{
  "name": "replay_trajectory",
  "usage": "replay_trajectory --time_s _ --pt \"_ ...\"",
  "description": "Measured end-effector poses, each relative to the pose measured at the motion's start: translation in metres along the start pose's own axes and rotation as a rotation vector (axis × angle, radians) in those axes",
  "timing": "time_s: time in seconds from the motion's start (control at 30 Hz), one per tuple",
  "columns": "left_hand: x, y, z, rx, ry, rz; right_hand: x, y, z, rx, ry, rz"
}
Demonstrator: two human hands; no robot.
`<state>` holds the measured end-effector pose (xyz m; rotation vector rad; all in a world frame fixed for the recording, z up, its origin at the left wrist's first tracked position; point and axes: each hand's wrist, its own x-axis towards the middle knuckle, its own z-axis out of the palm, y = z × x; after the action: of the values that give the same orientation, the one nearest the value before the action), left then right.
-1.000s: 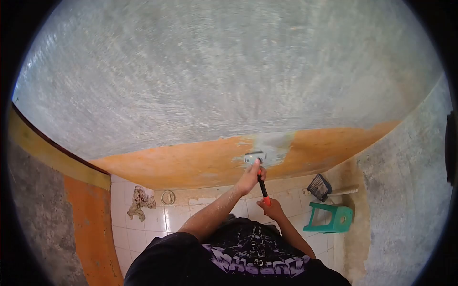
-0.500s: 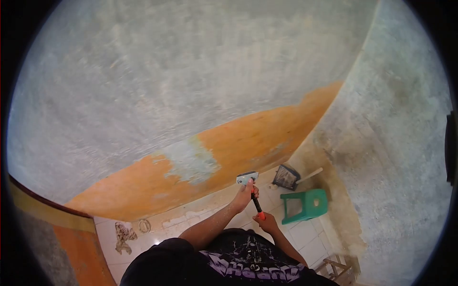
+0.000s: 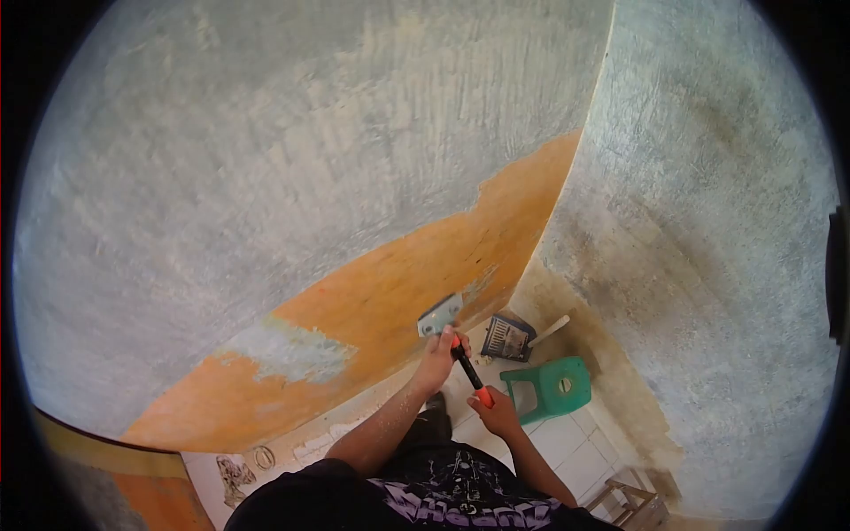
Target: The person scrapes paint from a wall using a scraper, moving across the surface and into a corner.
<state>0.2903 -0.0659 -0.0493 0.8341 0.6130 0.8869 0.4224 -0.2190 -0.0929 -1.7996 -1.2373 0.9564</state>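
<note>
A long-handled scraper [image 3: 469, 369] with a black and red handle and a wide metal head is in both hands in front of my body. My left hand [image 3: 436, 361] is closed round the handle just below the head. Lower down, my right hand [image 3: 498, 412] grips the red end of the handle. The scraper head [image 3: 440, 316] lies in front of the orange band of paint [image 3: 390, 283] low on the wall; whether it touches cannot be made out. Above the band, the wall [image 3: 292, 159] is bare grey, and a pale scraped patch [image 3: 297, 351] breaks the orange.
A green plastic stool [image 3: 553, 389] stands on the tiled floor to the right. Beside it, near the corner, is a dark dustpan [image 3: 508, 339] with a pale handle. A wooden frame [image 3: 630, 504] is at lower right. A crumpled cloth [image 3: 234, 478] lies at lower left.
My view has swung to the right, showing more of the right wall. The scraper head has risen slightly and tilted against the orange band. Both hands keep their hold, and a foot now shows.
</note>
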Motion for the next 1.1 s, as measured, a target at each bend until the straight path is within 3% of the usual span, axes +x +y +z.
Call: replay_trajectory --time_s 0.07,0.17,0.2,0.3,0.4,0.5,0.7,0.8,1.1 --pt "0.029 0.022 0.008 0.009 -0.008 0.031 0.020 -0.021 -0.010 0.010 0.052 -0.068" --pt "0.073 0.059 0.028 -0.036 -0.095 0.044 0.058 -0.040 -0.020 0.200 0.076 0.046" --pt "0.086 0.071 0.034 -0.064 -0.133 0.041 0.070 -0.042 -0.021 0.225 0.116 -0.005" --pt "0.124 0.094 0.047 -0.122 -0.226 0.014 0.097 -0.055 -0.031 0.611 0.094 -0.004" --pt "0.155 0.106 0.059 -0.148 -0.246 -0.014 0.120 -0.064 -0.034 0.714 0.057 -0.011" --pt "0.183 0.104 0.056 -0.073 -0.204 -0.019 0.131 -0.083 -0.043 0.889 -0.036 0.132" --pt "0.210 0.097 0.053 -0.036 -0.077 -0.047 0.153 -0.087 -0.044 0.921 -0.114 0.144" --pt "0.218 0.098 0.049 -0.141 -0.152 -0.099 0.154 -0.109 -0.057 0.997 -0.155 0.254" --pt "0.231 0.101 0.056 -0.249 -0.126 -0.196 0.155 -0.125 -0.053 1.069 -0.108 0.323"
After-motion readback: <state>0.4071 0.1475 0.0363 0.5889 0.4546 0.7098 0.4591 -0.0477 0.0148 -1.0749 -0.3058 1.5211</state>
